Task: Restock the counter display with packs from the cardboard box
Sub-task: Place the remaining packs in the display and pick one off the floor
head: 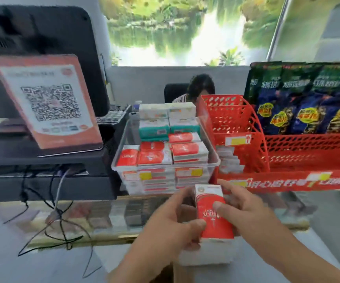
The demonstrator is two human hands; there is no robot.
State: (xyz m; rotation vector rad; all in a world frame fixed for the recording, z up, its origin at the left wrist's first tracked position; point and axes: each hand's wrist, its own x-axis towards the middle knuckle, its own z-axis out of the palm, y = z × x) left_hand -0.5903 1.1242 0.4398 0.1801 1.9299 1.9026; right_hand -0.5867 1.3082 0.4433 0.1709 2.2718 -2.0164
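Red pack point(214, 213) is pinched between both thumbs and curled fingers, left hand point(165, 227) low on it, right hand point(246, 207) higher. Beyond the fingertips stands the clear bin point(165, 165), nearly full. Carrying step, I judge; next, lift over the rim onto a lower stack. Below the wrists, perhaps the cardboard box point(163, 275).

Left hand point(171, 227), right hand point(244, 209), bare forearms point(299, 256)

Stretched out ahead of me, my left hand point(175, 227) and right hand point(246, 209) (thumbs on top) pinch the pack point(218, 227) between them.
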